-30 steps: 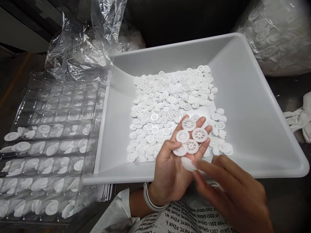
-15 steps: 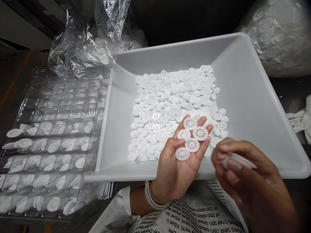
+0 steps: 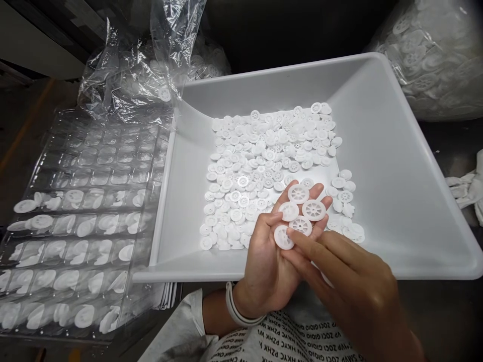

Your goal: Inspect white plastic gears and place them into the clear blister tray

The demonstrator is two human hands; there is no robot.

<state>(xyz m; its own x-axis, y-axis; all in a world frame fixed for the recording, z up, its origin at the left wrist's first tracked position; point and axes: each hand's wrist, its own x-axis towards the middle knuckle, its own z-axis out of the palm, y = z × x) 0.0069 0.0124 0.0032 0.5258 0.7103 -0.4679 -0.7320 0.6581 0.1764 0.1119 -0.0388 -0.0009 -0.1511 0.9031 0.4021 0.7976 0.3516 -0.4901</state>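
Observation:
My left hand point(image 3: 269, 271) is palm up above the near side of the white tub, with several white spoked plastic wheels point(image 3: 314, 210) spread over its palm and fingers. Its thumb lies along the left edge of the group. My right hand point(image 3: 347, 281) reaches in from the right, index fingertip on the lowest wheel point(image 3: 284, 237) and thumb at its edge, pinching it where it is tilted up off the palm. The curled fingers behind are partly hidden. Many more white wheels point(image 3: 241, 181) lie loose across the bottom of the tub point(image 3: 392, 201).
Left of the tub, a clear compartment tray point(image 3: 86, 216) has white parts in its nearer rows. Clear plastic bags of white parts stand behind it point(image 3: 132, 83) and at the upper right point(image 3: 430, 65). White crumpled fabric point(image 3: 468, 186) lies at the right edge.
My right hand has moved left, from beside the palm onto the lowest wheel. The wheel it held earlier is no longer seen in its fingers. My left hand stays nearly still.

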